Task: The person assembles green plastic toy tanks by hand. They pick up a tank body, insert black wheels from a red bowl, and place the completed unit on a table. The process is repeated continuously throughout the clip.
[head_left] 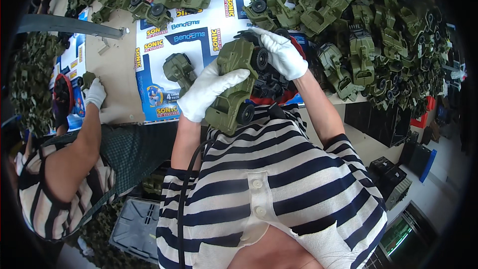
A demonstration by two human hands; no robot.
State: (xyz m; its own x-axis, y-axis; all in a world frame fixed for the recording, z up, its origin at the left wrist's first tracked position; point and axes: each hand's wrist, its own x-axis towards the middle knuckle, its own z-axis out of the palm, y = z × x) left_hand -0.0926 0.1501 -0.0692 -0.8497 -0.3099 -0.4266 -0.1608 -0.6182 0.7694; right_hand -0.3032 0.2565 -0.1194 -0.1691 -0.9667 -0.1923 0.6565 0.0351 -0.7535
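In my white-gloved left hand (pixel 211 89) is an olive-green toy jeep (pixel 237 56), held tilted in front of my chest, with the thumb across its body. Two black wheels show on its right side, one near each end. My right hand (pixel 284 54), also in a white glove, is closed at the jeep's far end. Its fingertips meet a dark part there, partly hidden, whose kind I cannot make out. Below that hand, a red basin (pixel 298 45) holds black wheel parts (pixel 269 85). Just left of my left hand, another green toy jeep (pixel 179 69) lies on the printed sheet.
Green toy jeeps (pixel 318 10) are heaped along the far and right side of the table. Printed blue and white sheets (pixel 172 45) cover part of it. A grey metal bar (pixel 74 25) crosses at left. There, a co-worker's gloved hand (pixel 94 93) touches a small green piece beside another red basin (pixel 62 94).
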